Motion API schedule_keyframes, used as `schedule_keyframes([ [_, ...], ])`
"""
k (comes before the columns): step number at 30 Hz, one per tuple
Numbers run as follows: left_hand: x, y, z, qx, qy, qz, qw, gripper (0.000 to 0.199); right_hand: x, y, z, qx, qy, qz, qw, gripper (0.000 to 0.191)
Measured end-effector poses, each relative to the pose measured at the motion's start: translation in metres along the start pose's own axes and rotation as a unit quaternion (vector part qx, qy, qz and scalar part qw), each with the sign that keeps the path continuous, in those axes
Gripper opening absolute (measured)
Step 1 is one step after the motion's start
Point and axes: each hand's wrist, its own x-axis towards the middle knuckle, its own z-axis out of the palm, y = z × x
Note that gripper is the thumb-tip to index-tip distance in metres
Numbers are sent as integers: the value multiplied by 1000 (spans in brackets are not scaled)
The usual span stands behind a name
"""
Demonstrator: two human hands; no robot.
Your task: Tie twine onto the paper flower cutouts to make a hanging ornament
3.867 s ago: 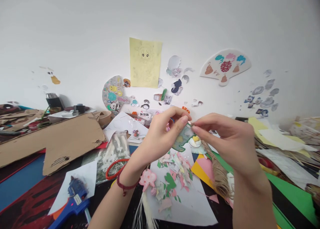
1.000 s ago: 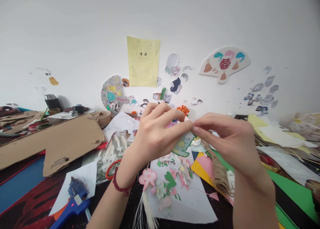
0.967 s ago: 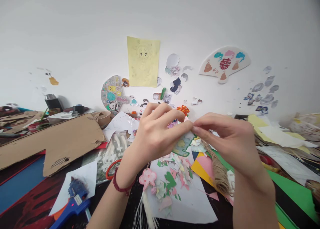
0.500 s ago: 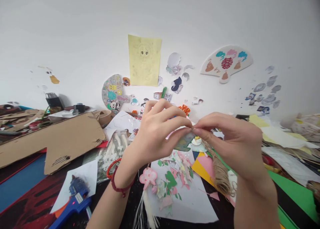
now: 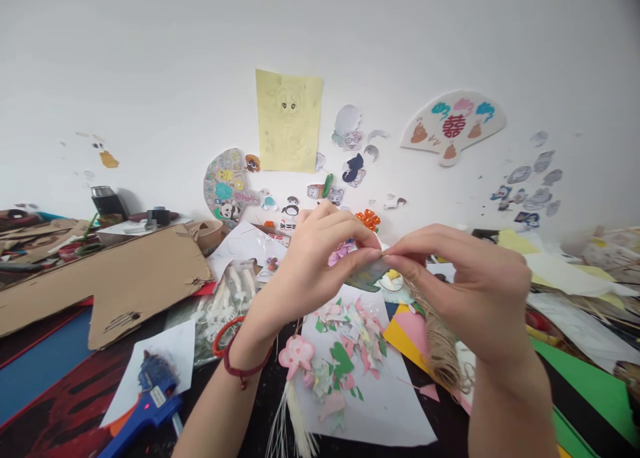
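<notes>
Between my hands is a small green-edged, translucent cutout [image 5: 367, 276], partly hidden by my fingers. My left hand [image 5: 333, 248] pinches it from the left between thumb and fingers. From the right, the thumb and forefinger of my right hand [image 5: 460, 278] pinch at its upper corner, where the fingertips of both hands meet. Whether a thread lies in that pinch is too small to tell. Below the hands, green, pink and white paper scraps [image 5: 345, 351] lie on a white sheet [image 5: 385, 415]. Beside them rests a pink flower charm [image 5: 297, 356] with a cream tassel [image 5: 295, 421].
A blue glue gun [image 5: 155, 405] lies on paper at the lower left, near a large cardboard piece [image 5: 145, 281]. Twine [image 5: 440, 351] and coloured paper [image 5: 590, 385] are at the right. A bag of white tassels [image 5: 233, 298] sits left of my hands. Behind stands a wall [image 5: 200, 58] with drawings.
The fingers of my left hand have curled in closer to the cutout, and the hand has dropped slightly. The right hand keeps its pinch with little movement.
</notes>
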Motion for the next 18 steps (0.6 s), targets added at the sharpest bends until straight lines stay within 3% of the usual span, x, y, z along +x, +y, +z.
schedule_keyframes([
  [5, 1, -2, 5, -121, -7, -41, 992, 10, 0, 0, -2, 1, 10, 0, 1000, 14],
  [11, 3, 1, 12, -275, -38, -131, 952, 16, 1, 2, -5, -5, 28, -27, 999, 13],
  [15, 5, 3, 14, -323, -59, -158, 931, 19, 1, 3, -6, -17, 25, -36, 999, 13],
  [18, 5, 3, 14, -314, -51, -164, 934, 18, 2, 3, -6, -16, 23, -37, 999, 13],
])
